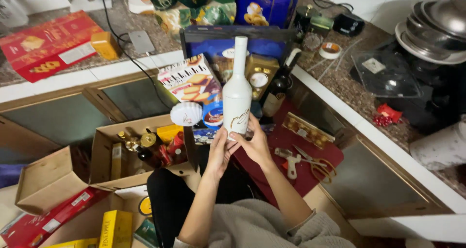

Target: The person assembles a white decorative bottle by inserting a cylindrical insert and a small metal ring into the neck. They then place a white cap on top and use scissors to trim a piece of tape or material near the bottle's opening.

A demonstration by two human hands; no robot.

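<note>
Centrally in the frame, both hands hold a tall white bottle upright by its base: the left hand and right hand curl closed around it. Below left sits an open cardboard box of bottles; scissors lie right of the hands.
</note>
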